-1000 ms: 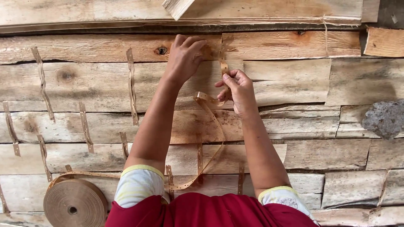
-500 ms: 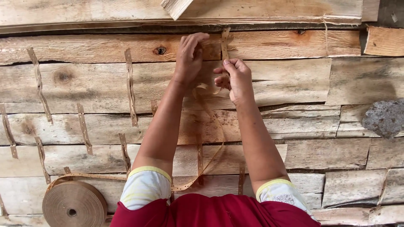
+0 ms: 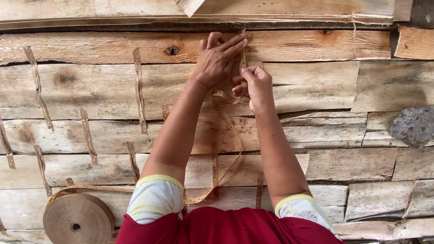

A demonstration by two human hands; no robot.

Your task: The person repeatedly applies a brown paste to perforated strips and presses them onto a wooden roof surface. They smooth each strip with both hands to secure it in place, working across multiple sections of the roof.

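Two bare arms reach out over a big bed of thin, pale wood sheets [image 3: 316,86] that lie side by side and overlap. The left hand [image 3: 217,58] lies flat with its fingers spread out, pressing down on a thin brown paper tape [image 3: 243,56] at the far end of the sheets. The right hand [image 3: 254,86] is just beside it, on the right. Its fingers are curled and they pinch the same tape a little nearer to the person. The two hands are almost touching. From the hands the tape runs back toward the person in a loose curve between the two arms, then bends away to the left and goes to a big round roll of tape [image 3: 77,220] that lies flat at the near left corner. The tape has a row of little holes along it. Many short strips of tape [image 3: 139,90] are already stuck across the joins of the wood sheets, mostly on the left side, and a few sit between the arms. A grey stone [image 3: 413,126] rests on the sheets at the right, well apart from the hands. A piece of wood [image 3: 190,5] pokes in at the far edge. The person wears a red top [image 3: 226,226] with pale short sleeves [image 3: 153,199].
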